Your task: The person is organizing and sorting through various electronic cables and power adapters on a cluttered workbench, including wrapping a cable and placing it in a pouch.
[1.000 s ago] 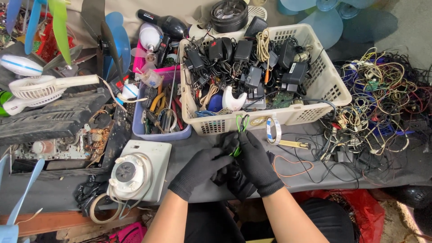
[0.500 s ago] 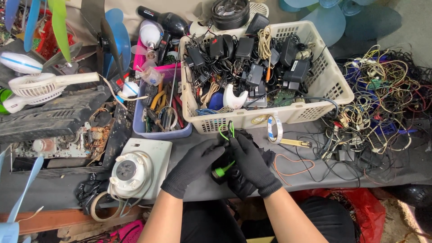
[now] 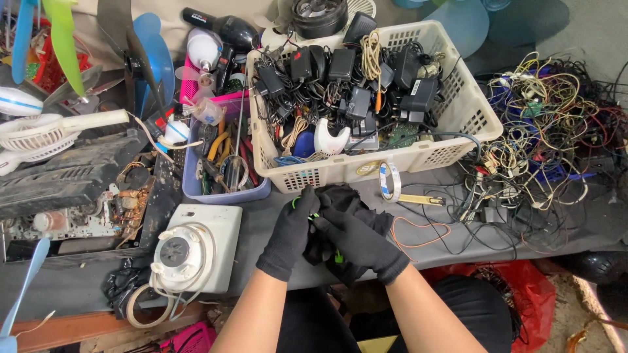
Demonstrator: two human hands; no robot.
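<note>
Black item (image 3: pixel 340 199) w/ green bits, 2 gloved hands (image 3: pixel 291 229) (image 3: pixel 356 238).

Head view, steeply down, close

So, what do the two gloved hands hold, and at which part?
The left hand and right hand together clasp a small black object with green parts. It is mostly hidden, so the exact part cannot be told.

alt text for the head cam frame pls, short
Two black-gloved hands, left hand and right hand, grip a small black object with green parts over a cluttered grey workbench, before a white basket of black chargers.
</note>
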